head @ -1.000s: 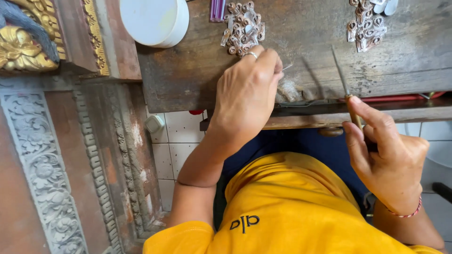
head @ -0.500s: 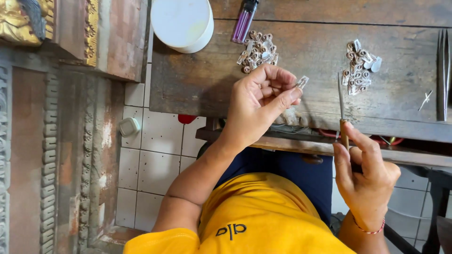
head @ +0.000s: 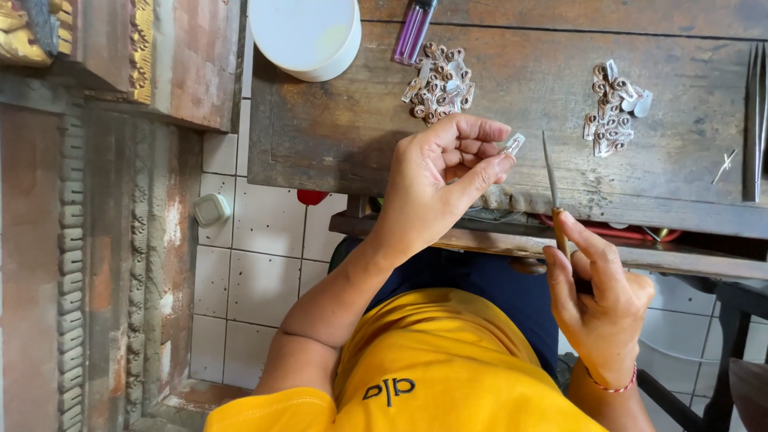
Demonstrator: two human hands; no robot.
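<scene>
On the worktop (head: 336,152), a round container (head: 304,32) stands at the far left corner, with a small tube (head: 414,30) just to its right at the far edge. Nearer the middle lies one heap of small metal pieces (head: 438,82), and a second heap (head: 614,108) lies well apart to the right. A pair of tweezers (head: 755,120) lies along the right edge, a tiny bit of metal (head: 725,166) just to its left. The left hand (head: 440,188) is over the near edge, below the first heap, pinching a small metal piece (head: 513,145) at its fingertips. The right hand (head: 600,300) sits before the near edge, lower right, holding a thin pointed tool (head: 552,188) whose tip rises over the worktop between the two heaps, just right of the pinched piece.
</scene>
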